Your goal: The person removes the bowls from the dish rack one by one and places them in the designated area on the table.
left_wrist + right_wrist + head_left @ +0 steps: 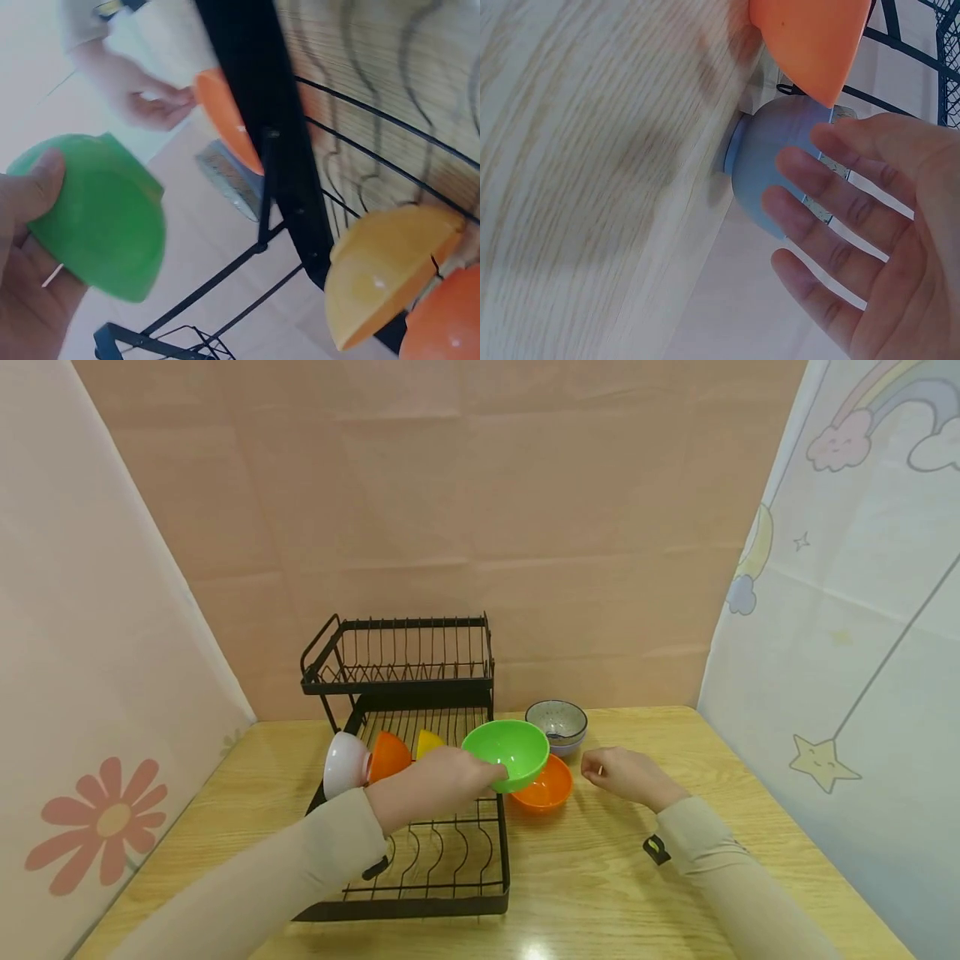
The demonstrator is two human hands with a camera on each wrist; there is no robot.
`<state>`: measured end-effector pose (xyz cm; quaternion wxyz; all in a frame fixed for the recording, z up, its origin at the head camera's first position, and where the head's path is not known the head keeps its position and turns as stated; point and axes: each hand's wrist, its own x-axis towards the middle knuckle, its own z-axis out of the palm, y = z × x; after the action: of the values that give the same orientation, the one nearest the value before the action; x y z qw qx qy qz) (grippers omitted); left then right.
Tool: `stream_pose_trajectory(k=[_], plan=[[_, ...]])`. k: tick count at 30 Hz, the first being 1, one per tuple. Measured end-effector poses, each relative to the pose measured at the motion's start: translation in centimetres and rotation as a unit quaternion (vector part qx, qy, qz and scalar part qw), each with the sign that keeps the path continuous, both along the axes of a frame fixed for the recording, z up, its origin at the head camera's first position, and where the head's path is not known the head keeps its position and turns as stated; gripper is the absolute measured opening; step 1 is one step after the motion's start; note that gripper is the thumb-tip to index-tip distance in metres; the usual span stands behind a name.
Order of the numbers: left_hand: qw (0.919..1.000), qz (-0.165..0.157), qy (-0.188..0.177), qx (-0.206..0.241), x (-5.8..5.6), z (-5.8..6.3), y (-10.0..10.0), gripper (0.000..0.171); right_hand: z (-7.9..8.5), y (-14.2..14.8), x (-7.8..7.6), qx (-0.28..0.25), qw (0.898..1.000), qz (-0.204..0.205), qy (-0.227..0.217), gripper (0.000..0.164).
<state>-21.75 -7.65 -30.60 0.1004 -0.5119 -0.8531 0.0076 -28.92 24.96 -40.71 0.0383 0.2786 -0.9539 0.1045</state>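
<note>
My left hand (438,781) grips a green bowl (510,747) by its rim, above the right edge of a black two-tier dish rack (397,908). In the left wrist view the thumb lies on the green bowl's side. My right hand (633,774) hovers over the table with loosely bent fingers and holds nothing. To its left an orange bowl (551,789) stands upright on the table, partly hidden by the green one. Behind that, a grey speckled bowl (557,718) sits in a bluish bowl (780,161).
In the rack's lower tier a white bowl (345,764), an orange bowl (388,756) and a yellow bowl (428,742) stand tilted on their sides. The raised upper tier (397,687) stands at the back. Fabric walls (480,527) border the wooden table (600,893).
</note>
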Motion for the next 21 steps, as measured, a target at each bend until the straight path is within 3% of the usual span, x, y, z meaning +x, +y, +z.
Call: stream_pose_trajectory(k=[3,6,14,21], plan=[[0.9914,-0.042,0.119,-0.035,0.1,-0.9,-0.1,0.005,0.0,0.0,0.0,0.001,1.0,0.0,0.002,0.006],[0.9828,-0.065,0.167,-0.043,-0.1,-1.8,-0.3,0.012,0.1,0.0,0.1,-0.001,1.0,0.005,0.003,0.006],[0.9868,-0.056,0.142,-0.054,-0.4,-2.4,-0.6,0.011,0.3,-0.2,0.2,0.0,1.0,0.006,0.006,0.009],[0.9901,-0.042,0.12,-0.059,-0.5,-2.7,-0.5,0.007,1.0,-0.6,0.3,-0.006,0.999,0.017,0.034,0.007]])
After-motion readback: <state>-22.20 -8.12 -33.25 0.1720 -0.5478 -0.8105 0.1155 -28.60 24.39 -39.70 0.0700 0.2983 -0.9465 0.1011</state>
